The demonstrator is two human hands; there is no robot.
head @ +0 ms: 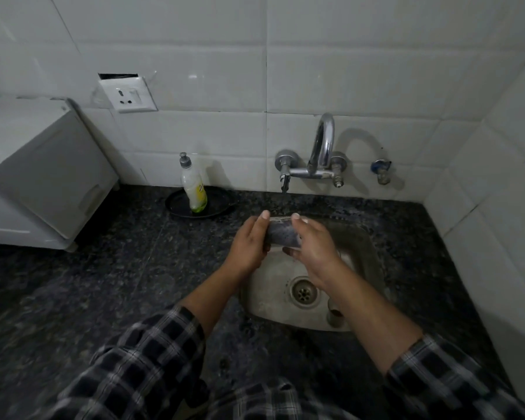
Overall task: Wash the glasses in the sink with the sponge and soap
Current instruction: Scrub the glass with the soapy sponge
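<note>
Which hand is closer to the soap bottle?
Left. The left hand is just right of the soap bottle and nearer the camera; the right hand is farther right, over the sink.

The glass (pixel 282 234) held between the left hand (pixel 249 241) and right hand (pixel 311 247) is motion-blurred, its ends covered by the palms, so its rim cannot be told. A second glass (pixel 334 313) in the sink (pixel 264 301) is half hidden behind the right forearm. The soap bottle (pixel 193 184) label is too small to read. The white appliance (pixel 43 177) runs off the left edge.
</note>
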